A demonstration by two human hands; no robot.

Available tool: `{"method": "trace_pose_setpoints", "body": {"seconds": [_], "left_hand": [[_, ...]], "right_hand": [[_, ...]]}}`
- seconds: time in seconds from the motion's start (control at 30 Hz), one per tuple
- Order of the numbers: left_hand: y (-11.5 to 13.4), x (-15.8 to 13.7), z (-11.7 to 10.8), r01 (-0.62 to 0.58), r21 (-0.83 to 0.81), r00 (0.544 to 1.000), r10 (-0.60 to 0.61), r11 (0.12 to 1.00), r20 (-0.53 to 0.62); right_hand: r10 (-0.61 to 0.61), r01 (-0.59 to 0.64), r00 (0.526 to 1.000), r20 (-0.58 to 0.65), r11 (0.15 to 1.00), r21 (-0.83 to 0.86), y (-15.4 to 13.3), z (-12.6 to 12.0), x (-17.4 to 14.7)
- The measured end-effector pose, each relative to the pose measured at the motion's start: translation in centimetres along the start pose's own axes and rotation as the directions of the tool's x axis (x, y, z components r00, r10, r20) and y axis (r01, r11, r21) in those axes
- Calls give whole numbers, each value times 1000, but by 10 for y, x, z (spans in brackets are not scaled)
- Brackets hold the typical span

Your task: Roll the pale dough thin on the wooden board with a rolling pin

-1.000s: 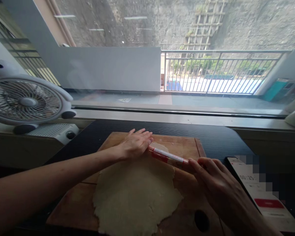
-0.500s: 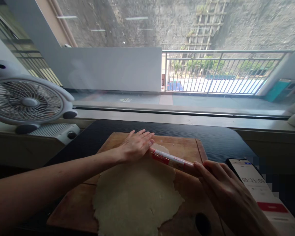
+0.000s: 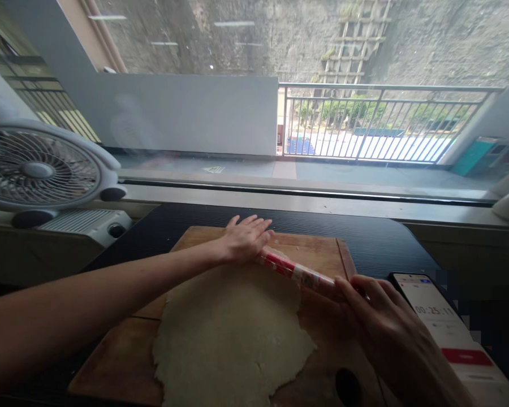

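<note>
A broad, thin sheet of dough (image 3: 233,333) with ragged edges lies on the wooden cutting board (image 3: 106,362). Across its far part runs a rolling pin (image 3: 299,272) with a red printed wrapper, slanting down to the right. My left hand (image 3: 246,237) rests flat over the pin's far left end, fingers stretched out and spread. The pin's left tip is hidden under the palm. At the near right end, my right hand (image 3: 385,314) has its fingers wrapped round the pin.
The board stands on a dark table (image 3: 365,234). A phone (image 3: 445,325) showing a running timer lies at the right. On the left, a white fan (image 3: 38,169) stands on a pale box-like unit (image 3: 85,223). Beyond the table are a sill (image 3: 258,206) and a window.
The rolling pin has turned, so a redder side of its wrapper shows. My left hand has slid slightly forward and right along with it. The view has shifted a little.
</note>
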State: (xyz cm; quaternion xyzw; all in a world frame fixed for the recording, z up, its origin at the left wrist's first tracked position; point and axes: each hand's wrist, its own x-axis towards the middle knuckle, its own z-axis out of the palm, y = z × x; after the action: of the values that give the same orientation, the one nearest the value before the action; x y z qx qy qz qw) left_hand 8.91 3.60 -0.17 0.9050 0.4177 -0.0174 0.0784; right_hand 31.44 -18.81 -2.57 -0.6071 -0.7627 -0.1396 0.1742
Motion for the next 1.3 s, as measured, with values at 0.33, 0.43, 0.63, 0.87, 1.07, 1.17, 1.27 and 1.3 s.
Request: {"method": "trace_pose_setpoints", "body": {"seconds": [0.33,0.43,0.63,0.87,1.07,1.17,1.27,1.3], "left_hand": [[8,61,0,93,22,995,-92,995,-38],[9,63,-1,87,10,994,-86,996,-60],[1,-7,4,-6,-13,1000,6,1000,-29],[7,46,2,58,-37,992,-62,998,-110],[9,57,0,81,-36,995,-83,996,-63],[2,12,4,-10,-10,1000,10,1000,-28],[-2,-18,7,-69,21,996,70,997,-49],[-3,-17,7,-64,24,997,65,998,-50]], "right_hand": [[91,-91,996,-1,994,-56,12,14,19],[75,-75,997,-11,993,-87,12,11,21],[-45,39,997,63,995,89,-3,-4,0],[83,-83,996,19,996,44,12,9,24],[71,-70,997,44,997,-20,9,6,24],[-11,5,997,81,998,68,-4,-6,6],[-84,66,990,111,986,155,-10,-13,-5],[-73,56,992,107,987,153,-10,-12,-4]]}}
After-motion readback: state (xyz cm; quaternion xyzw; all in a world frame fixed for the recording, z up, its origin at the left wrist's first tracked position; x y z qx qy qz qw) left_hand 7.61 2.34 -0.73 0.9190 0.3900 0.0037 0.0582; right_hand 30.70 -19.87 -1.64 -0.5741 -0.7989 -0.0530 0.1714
